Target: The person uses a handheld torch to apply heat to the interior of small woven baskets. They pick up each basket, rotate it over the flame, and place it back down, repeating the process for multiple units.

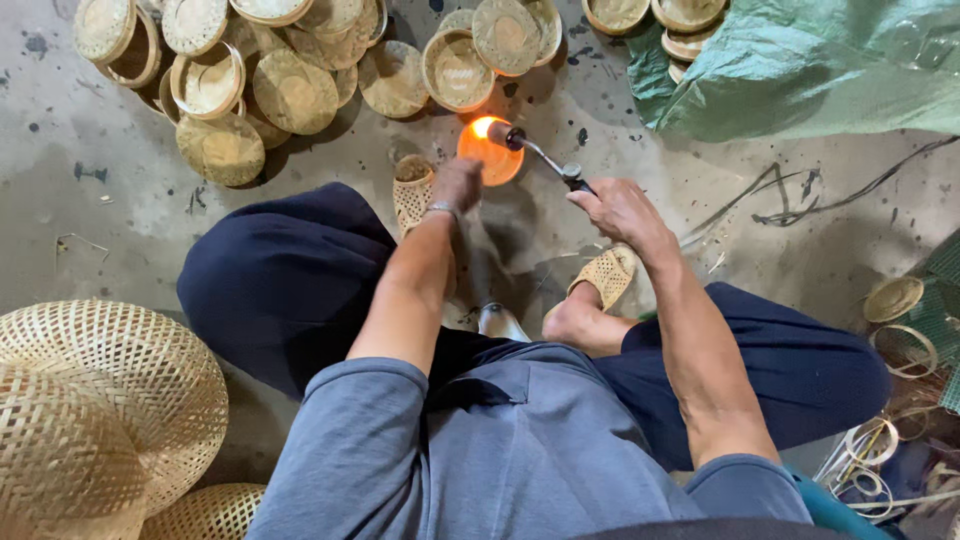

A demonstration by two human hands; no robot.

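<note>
My right hand (pixel 620 208) grips a metal blowtorch (pixel 535 152) whose nozzle points at a small round woven basket (pixel 490 155). The basket glows orange under the flame. My left hand (pixel 455 183) holds that basket at its near edge, just above the concrete floor (pixel 120 220). I sit low with both knees apart in dark trousers. Woven sandals are on my feet (pixel 605 272), either side of my arms.
A pile of small round woven baskets and lids (pixel 290 90) lies at the far left and centre. A green tarp (pixel 800 70) covers the far right. Large woven baskets (pixel 100 400) stand at my near left. Bamboo rings and strips (pixel 890 440) lie at my right.
</note>
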